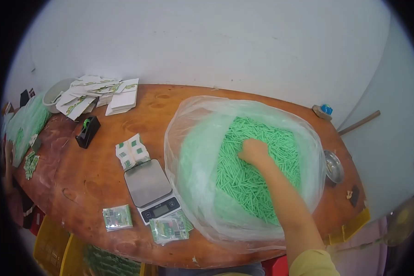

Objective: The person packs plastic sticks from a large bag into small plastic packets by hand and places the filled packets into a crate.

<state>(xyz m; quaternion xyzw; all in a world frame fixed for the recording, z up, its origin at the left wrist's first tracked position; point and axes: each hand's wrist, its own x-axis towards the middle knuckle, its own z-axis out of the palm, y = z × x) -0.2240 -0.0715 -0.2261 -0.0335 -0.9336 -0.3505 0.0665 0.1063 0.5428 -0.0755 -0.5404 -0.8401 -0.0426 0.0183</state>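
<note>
In the head view a large clear plastic bag (198, 184) stands open on the wooden table, full of thin green sticks (244, 188). My right hand (254, 152) reaches into the bag and rests on the sticks, its fingers curled down among them; what they hold, if anything, is hidden. My left hand is out of view. Left of the bag lies a digital scale (148, 183) with a bare metal plate. Green-and-white printed packets (169, 229) overlap its front edge, and another packet (117, 218) lies to their left. A banded white-and-green bundle (132, 152) touches the scale's back edge.
A black tape dispenser (88, 132) stands at the left, before stacked white cards (123, 97) and a white tub (59, 94). A co-worker's arm (8, 168) shows at the far left. Right of the bag is a metal bowl (334, 166). Yellow crates (53, 246) stand below the table.
</note>
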